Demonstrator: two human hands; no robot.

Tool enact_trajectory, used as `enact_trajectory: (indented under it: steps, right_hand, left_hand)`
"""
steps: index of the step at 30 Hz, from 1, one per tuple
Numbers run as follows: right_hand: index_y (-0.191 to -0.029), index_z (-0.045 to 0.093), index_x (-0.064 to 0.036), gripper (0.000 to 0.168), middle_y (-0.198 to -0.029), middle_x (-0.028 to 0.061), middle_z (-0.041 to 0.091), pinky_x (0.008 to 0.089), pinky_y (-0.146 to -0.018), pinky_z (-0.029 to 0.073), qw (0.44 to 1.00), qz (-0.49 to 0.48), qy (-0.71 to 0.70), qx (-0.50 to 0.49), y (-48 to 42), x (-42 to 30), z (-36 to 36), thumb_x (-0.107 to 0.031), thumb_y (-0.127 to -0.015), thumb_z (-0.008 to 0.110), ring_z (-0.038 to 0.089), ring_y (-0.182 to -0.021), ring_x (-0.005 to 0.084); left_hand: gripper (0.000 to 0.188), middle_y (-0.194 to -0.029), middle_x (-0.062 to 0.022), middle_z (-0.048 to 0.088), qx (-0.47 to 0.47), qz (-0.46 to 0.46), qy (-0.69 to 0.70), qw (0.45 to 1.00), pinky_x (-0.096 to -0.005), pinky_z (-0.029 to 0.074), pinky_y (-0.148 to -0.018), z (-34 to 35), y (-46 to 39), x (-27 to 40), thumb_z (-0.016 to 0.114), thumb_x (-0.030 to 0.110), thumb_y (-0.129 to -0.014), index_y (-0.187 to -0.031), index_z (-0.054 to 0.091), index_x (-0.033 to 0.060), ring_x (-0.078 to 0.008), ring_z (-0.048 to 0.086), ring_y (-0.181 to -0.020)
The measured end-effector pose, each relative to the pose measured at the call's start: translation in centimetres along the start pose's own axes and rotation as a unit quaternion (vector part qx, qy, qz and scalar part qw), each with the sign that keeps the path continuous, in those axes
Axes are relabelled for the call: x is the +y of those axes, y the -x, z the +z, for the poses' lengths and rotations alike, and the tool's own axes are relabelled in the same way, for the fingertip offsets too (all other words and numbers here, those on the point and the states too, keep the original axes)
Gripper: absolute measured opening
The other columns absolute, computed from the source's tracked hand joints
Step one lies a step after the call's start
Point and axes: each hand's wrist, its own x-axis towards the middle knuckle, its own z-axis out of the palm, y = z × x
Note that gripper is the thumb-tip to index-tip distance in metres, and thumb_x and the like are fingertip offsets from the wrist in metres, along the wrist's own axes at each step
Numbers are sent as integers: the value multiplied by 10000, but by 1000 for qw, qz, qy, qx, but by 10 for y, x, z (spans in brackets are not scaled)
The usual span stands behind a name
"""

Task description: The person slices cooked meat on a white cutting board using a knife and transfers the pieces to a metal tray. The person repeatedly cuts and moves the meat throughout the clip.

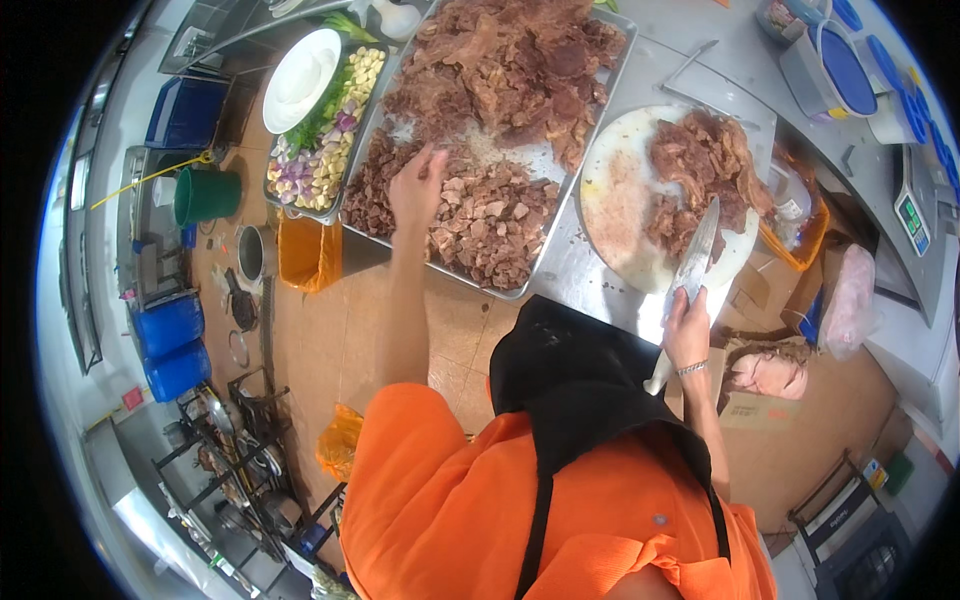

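My right hand (686, 324) grips a large kitchen knife (697, 251) whose blade points away from me over a round white cutting board (615, 217). Sliced cooked meat (709, 161) lies heaped on the board, partly under the blade's tip. Over a large metal tray (546, 262), my left hand (417, 186) hovers at or just above the meat; whether its fingertips pinch anything is hard to see. Big meat slabs (502, 67) fill the tray's far half. Chopped meat pieces (487, 221) cover its near half, with darker chopped meat (371, 187) at the left.
Left of the meat stands a tray of peeled garlic (319, 176), onions and herbs, with a white plate (301, 81) on top. Lidded plastic tubs (829, 71) and a digital scale (913, 217) sit at right. An orange-lined bin (309, 255) and a carton of meat (769, 375) are below.
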Motion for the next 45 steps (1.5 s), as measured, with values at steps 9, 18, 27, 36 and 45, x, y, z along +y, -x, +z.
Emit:
enact_trajectory:
  steps: [9, 18, 27, 36, 45]
  right_hand:
    - [-1082, 476, 87, 273, -622, 220, 617, 475, -517, 469, 998, 9, 2, 57, 1, 8, -9, -183, -1045, 479, 635, -549, 384]
    - [-1095, 488, 90, 288, -651, 226, 641, 491, -578, 501, 989, 142, -48, 8, 23, -23, -22, -192, -1040, 479, 667, -603, 398]
    - [-1130, 498, 118, 322, -757, 346, 636, 547, -653, 496, 996, 82, 18, 7, 17, 8, -4, -187, -1026, 490, 656, -748, 497]
    - [-1038, 448, 47, 200, -710, 343, 636, 608, -648, 521, 981, 18, 185, -46, -3, -14, 20, -143, -984, 482, 653, -691, 515]
    - [-1109, 419, 67, 230, -787, 317, 675, 516, -698, 570, 958, 13, 271, -95, -13, -14, 42, -64, -924, 461, 696, -763, 465]
  left_hand:
    - [283, -963, -112, 754, -214, 54, 208, 953, -314, 566, -700, 104, 70, 139, 748, 173, -874, -1133, 719, 63, -184, 715, -753]
    - [515, -1293, -176, 560, -361, 195, 88, 908, -448, 519, -948, 190, 139, 176, 652, 95, -844, -1355, 585, 99, -350, 621, -1104]
    - [423, -1057, -125, 725, -386, 45, 241, 889, -322, 557, -875, 170, 124, 137, 667, -17, -816, -1231, 642, 60, -205, 710, -952]
    - [289, -1155, -94, 659, -208, 293, 203, 911, -436, 469, -971, 142, 141, 132, 747, 99, -797, -1077, 714, 38, -316, 589, -1138]
    - [293, -1146, -84, 678, -203, 322, 204, 902, -399, 523, -842, 162, 168, 132, 756, 24, -772, -1065, 738, 40, -306, 622, -985]
